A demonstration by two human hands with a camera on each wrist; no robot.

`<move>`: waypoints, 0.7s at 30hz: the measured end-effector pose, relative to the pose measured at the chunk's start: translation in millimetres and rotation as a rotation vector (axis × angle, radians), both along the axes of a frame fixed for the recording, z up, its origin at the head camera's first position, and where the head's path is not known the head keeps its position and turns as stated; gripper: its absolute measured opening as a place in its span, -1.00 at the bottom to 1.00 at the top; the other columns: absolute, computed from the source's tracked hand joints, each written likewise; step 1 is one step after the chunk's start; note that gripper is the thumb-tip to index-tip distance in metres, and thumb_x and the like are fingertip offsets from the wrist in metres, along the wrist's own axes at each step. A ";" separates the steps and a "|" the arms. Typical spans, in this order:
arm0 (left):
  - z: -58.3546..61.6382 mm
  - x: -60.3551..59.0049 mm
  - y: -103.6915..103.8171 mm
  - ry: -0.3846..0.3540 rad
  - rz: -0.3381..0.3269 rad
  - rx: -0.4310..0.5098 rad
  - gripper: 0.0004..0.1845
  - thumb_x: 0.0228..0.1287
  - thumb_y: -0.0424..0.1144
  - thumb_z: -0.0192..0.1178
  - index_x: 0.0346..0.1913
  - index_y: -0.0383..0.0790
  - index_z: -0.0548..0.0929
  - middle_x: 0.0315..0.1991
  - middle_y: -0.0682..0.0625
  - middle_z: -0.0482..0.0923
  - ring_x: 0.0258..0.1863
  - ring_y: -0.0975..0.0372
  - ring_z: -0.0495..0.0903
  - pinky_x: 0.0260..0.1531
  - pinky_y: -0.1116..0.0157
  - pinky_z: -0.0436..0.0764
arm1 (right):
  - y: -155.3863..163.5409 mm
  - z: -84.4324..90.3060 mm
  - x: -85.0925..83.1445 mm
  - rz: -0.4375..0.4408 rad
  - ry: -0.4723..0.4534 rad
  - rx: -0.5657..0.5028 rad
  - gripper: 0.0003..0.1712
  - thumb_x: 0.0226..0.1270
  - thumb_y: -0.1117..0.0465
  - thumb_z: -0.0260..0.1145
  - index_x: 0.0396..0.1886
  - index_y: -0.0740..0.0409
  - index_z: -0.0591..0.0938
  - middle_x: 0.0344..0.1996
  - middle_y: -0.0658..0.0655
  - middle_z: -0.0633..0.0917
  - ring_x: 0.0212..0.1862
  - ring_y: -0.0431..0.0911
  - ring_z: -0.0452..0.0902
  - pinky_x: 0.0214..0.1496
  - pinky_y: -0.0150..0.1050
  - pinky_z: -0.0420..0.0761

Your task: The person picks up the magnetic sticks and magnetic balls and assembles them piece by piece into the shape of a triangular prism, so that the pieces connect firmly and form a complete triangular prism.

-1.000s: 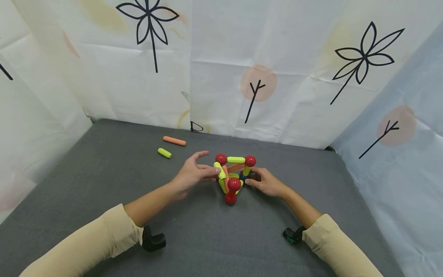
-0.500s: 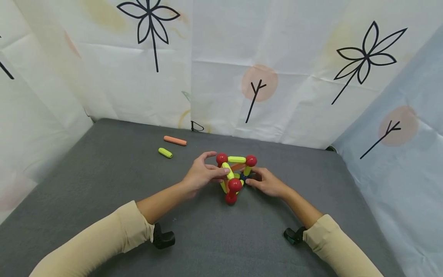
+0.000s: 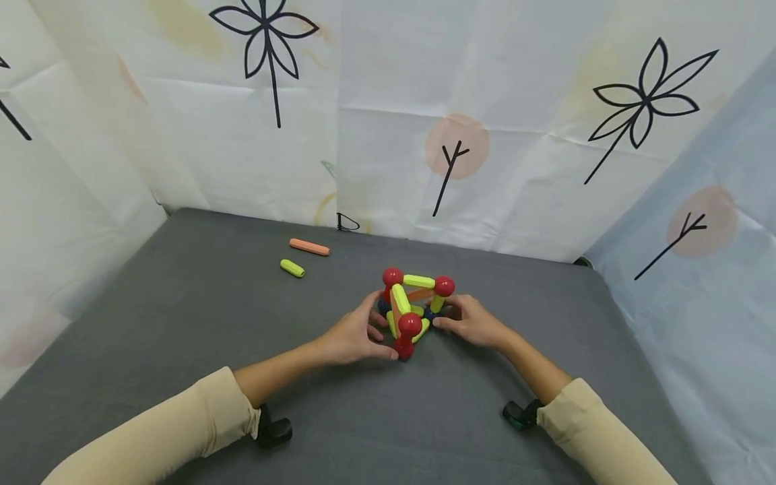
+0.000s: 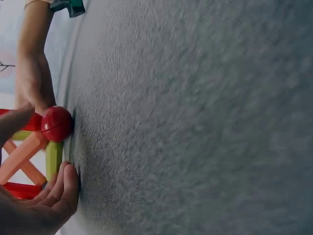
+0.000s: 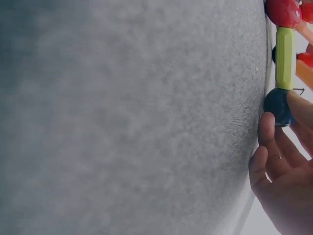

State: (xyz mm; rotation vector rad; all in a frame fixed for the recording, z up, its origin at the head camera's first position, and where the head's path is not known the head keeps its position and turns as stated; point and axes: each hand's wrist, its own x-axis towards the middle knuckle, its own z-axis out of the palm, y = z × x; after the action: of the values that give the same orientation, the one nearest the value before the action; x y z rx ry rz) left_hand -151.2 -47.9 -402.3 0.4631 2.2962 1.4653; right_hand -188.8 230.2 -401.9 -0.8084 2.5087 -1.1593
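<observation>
I see the rod-and-ball frame standing near the middle of the grey table, and I judge it mostly built: red balls join yellow-green and orange rods into a closed shape. My left hand cups its near-left side, fingers curled around the lowest red ball. My right hand grips the right side, fingertips pinching a dark blue ball at the base. Further, toward the far-left corner, a loose green rod and orange rod lie unused.
</observation>
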 end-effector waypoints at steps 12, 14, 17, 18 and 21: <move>-5.3 -23.7 3.1 0.064 -0.117 0.029 0.11 0.01 -0.44 0.52 0.55 -0.22 0.04 0.17 -0.17 0.47 -0.14 0.17 0.67 -0.17 0.21 0.67 | 8.0 2.7 23.2 -0.009 0.013 0.050 -0.62 0.25 0.14 0.48 -0.04 0.24 0.61 -0.36 0.01 0.66 -0.38 -0.14 0.55 -0.35 -0.28 0.58; -6.5 -29.9 -0.1 0.068 -0.127 0.043 0.06 0.03 -0.45 0.50 0.55 -0.23 0.07 0.19 -0.20 0.47 -0.08 0.14 0.66 -0.12 0.19 0.66 | 9.7 2.5 24.3 0.021 -0.012 0.020 -0.62 0.25 0.17 0.47 -0.03 0.26 0.60 -0.30 0.06 0.68 -0.38 -0.13 0.56 -0.34 -0.27 0.59; -8.5 -38.7 -4.6 0.083 -0.129 0.069 -0.03 0.07 -0.47 0.47 0.51 -0.24 0.16 0.17 -0.22 0.51 0.01 0.07 0.65 -0.02 0.15 0.65 | 11.5 1.3 23.8 0.104 -0.044 -0.041 -0.59 0.30 0.25 0.43 0.09 0.30 0.59 -0.11 0.18 0.70 -0.31 -0.08 0.58 -0.25 -0.22 0.61; -9.3 -41.5 -6.2 0.096 -0.128 0.074 -0.07 0.08 -0.47 0.46 0.50 -0.25 0.19 0.15 -0.22 0.54 0.03 0.05 0.64 0.00 0.14 0.64 | 12.0 0.6 23.1 0.134 -0.049 -0.058 -0.57 0.31 0.28 0.40 0.14 0.31 0.57 -0.04 0.20 0.69 -0.27 -0.06 0.59 -0.20 -0.21 0.62; -10.3 -49.7 -12.6 0.130 -0.148 0.089 -0.16 0.12 -0.48 0.43 0.45 -0.29 0.25 0.09 -0.21 0.62 0.08 0.02 0.63 0.05 0.12 0.62 | 12.8 -1.2 20.6 0.203 -0.045 -0.088 -0.58 0.37 0.33 0.33 0.19 0.34 0.57 0.07 0.24 0.67 -0.15 -0.04 0.59 -0.09 -0.19 0.62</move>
State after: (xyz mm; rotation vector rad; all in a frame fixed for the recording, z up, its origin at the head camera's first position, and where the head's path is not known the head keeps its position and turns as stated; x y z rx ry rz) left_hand -200.8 -60.5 -412.6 0.7578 2.2455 1.5079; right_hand -168.2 243.0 -403.1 -1.0206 2.2907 -1.2103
